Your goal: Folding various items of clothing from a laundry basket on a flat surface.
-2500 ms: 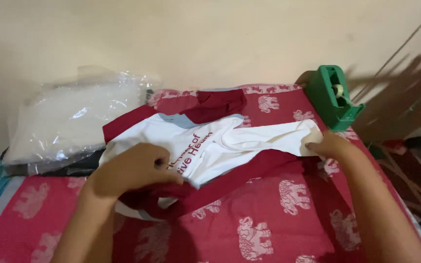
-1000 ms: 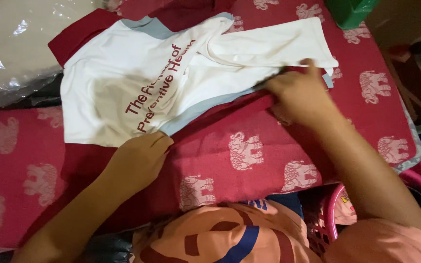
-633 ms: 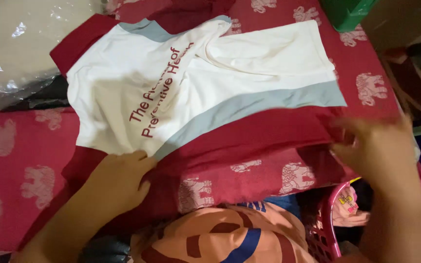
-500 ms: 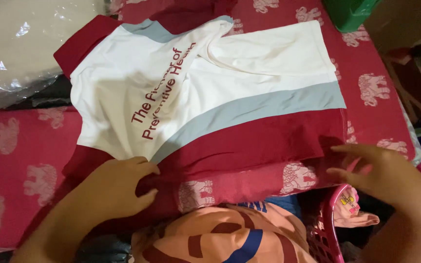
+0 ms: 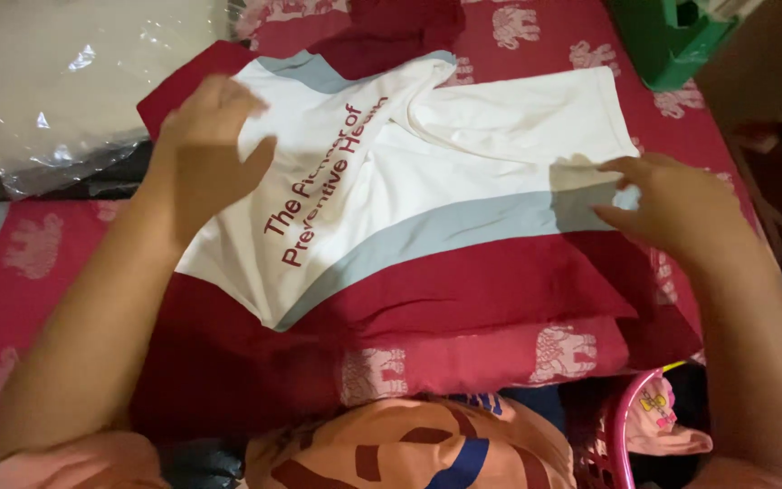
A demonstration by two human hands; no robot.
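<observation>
**One head-worn view, looking down at the bed**

A single camera sits on the person's head and faces steeply down, close over the bed (image 5: 38, 254). Both forearms enter from the bottom edge. No second view shares the scene.

Clear plastic package (image 5: 56, 86) upper left

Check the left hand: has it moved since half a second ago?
Yes. The left hand has gone from the shirt's near maroon hem up to its far white corner, beside the plastic-wrapped bundle; it lies flat on the cloth.
</observation>
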